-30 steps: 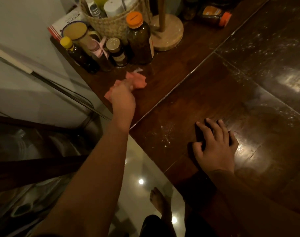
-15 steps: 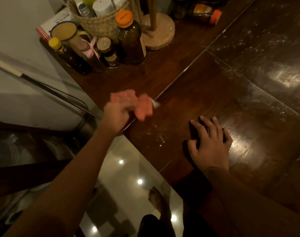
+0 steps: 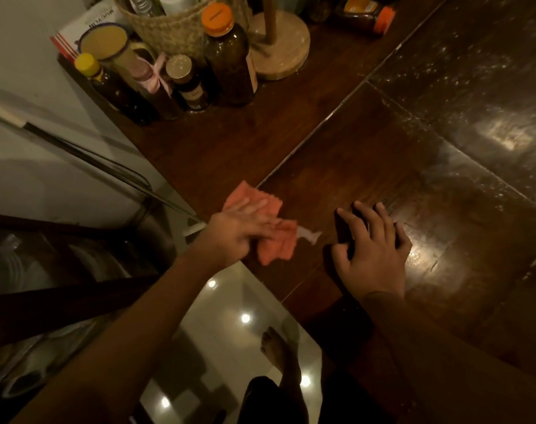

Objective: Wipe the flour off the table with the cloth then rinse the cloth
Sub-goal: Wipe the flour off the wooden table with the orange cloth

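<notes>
My left hand (image 3: 239, 231) presses the pink cloth (image 3: 275, 247) onto the dark wooden table (image 3: 230, 148) at its near left edge, fingers stretched over the cloth; the hand is blurred by motion. A small white smear of flour (image 3: 309, 235) lies just right of the cloth. My right hand (image 3: 370, 249) rests flat on the table, fingers spread, holding nothing. More flour dust (image 3: 474, 71) speckles the far right panel.
Bottles and jars (image 3: 227, 56), a woven basket (image 3: 175, 29) and a wooden roll stand (image 3: 279, 47) crowd the table's far left corner. A tipped bottle (image 3: 364, 16) lies beyond. Left of the table is a glossy tiled floor (image 3: 230, 301), with my bare foot (image 3: 279, 350) on it.
My left hand brought the cloth from the jars at the back left towards me, down to the table's near edge. My right hand stayed flat in place.
</notes>
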